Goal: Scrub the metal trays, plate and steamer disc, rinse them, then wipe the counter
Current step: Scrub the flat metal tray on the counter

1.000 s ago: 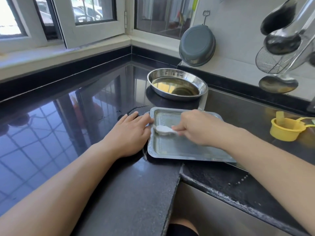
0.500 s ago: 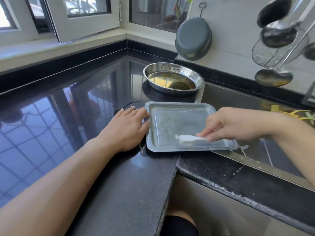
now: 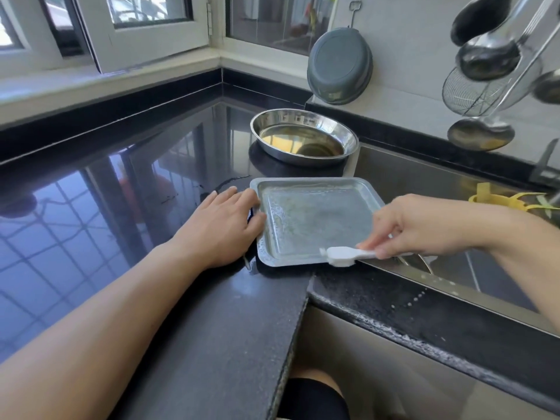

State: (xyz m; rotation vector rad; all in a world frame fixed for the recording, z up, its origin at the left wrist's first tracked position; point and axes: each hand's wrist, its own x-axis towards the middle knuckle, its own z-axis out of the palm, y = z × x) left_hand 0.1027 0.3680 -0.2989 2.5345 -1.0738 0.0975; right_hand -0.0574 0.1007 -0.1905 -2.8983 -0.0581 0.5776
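square tray (image 3: 312, 219) flat on black table (image 3: 212, 322), right part overhanging the sink (image 3: 424, 189). surface wet, dull film across the middle. left hand (image 3: 222, 227) flat on table, fingers straight and relaxed, fingertips against tray's left rim, holding nothing. right hand (image 3: 421, 225) over tray's near-right corner, grip closed: thumb and fingers pinching handle of white brush (image 3: 344, 256). brush head on tray's near rim, pointing left. round steel dish (image 3: 303, 136) behind tray on table, apart from it, some liquid inside, probably water, reflection makes it hard to tell. grey basin (image 3: 339, 65) hung on wall above dish. ladles (image 3: 488, 56) and wire strainer (image 3: 472, 92) hanging top right. yellow item (image 3: 512, 200) in sink beyond right wrist, partly hidden.
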